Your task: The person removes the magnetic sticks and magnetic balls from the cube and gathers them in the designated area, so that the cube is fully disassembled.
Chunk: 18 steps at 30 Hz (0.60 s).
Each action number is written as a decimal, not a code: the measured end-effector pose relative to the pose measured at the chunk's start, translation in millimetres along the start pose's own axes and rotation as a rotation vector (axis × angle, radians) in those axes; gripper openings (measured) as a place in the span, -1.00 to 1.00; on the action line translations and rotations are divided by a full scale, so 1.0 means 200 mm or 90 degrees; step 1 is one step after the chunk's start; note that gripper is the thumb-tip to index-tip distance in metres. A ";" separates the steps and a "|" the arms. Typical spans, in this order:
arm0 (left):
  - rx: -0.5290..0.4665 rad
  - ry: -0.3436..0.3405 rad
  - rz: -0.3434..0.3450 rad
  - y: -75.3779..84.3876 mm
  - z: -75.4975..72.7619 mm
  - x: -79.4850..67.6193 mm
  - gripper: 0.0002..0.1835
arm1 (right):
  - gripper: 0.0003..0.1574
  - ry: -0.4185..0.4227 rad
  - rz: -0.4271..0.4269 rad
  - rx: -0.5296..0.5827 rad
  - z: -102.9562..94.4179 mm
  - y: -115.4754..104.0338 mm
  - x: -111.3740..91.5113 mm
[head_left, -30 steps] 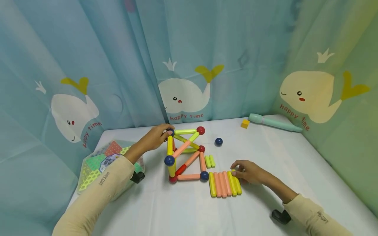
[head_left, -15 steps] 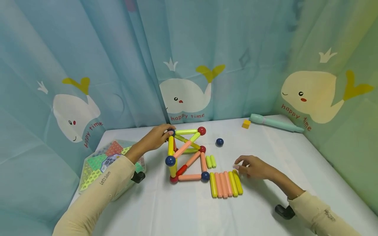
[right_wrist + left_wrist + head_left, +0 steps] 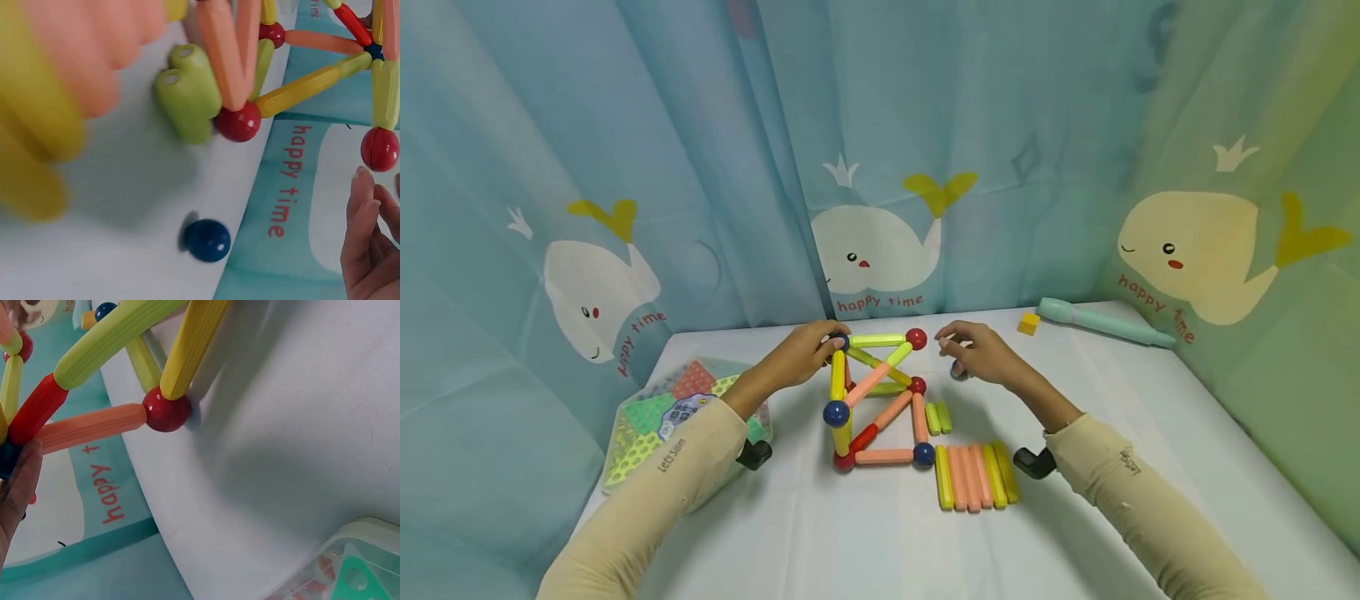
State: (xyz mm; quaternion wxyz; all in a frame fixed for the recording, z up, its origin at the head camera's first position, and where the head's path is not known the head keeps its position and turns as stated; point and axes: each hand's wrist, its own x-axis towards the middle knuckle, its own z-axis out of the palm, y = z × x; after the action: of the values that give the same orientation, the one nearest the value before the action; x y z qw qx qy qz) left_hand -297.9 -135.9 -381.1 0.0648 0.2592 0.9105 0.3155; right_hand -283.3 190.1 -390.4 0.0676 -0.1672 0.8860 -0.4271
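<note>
A box-shaped frame of magnetic building sticks (image 3: 883,457) and balls stands on the white table in the head view. My left hand (image 3: 805,354) pinches the dark blue ball (image 3: 842,341) at its upper back left corner; fingertips show beside that ball in the left wrist view. My right hand (image 3: 985,354) hovers just right of the red ball (image 3: 916,339) at the upper back right corner, fingers loosely bent and holding nothing. In the right wrist view its fingertips (image 3: 362,181) come close to that red ball. Partly hidden below the right hand, a loose blue ball (image 3: 207,240) lies on the table.
Yellow and pink sticks (image 3: 962,477) lie in a row right of the frame, with two short green sticks (image 3: 937,418) behind. A clear box (image 3: 617,433) of colourful pieces sits left. Far right are a yellow cube (image 3: 1028,323) and a mint-green wand-shaped object (image 3: 1105,322).
My right hand has left the row of sticks and moved back and left, over the loose blue ball towards the upper red ball. The left hand stays at its corner.
</note>
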 end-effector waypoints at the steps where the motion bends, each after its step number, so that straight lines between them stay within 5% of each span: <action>1: -0.002 0.000 0.000 0.00 0.00 0.00 -0.64 | -0.62 -0.005 0.009 0.012 0.01 -0.01 0.03; 11: -0.013 -0.006 -0.004 0.01 0.01 0.00 -0.64 | -0.45 -0.152 0.002 0.071 0.02 -0.02 0.14; 18: -0.019 -0.003 -0.009 0.01 0.00 -0.01 -0.67 | -0.39 -0.126 -0.084 0.049 0.06 0.03 0.17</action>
State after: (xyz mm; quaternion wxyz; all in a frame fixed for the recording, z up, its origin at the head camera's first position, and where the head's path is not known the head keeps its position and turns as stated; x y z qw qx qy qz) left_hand -296.7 -136.2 -379.9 0.0733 0.2525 0.9073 0.3280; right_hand -314.3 173.2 -401.2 0.1324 -0.2640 0.8451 -0.4457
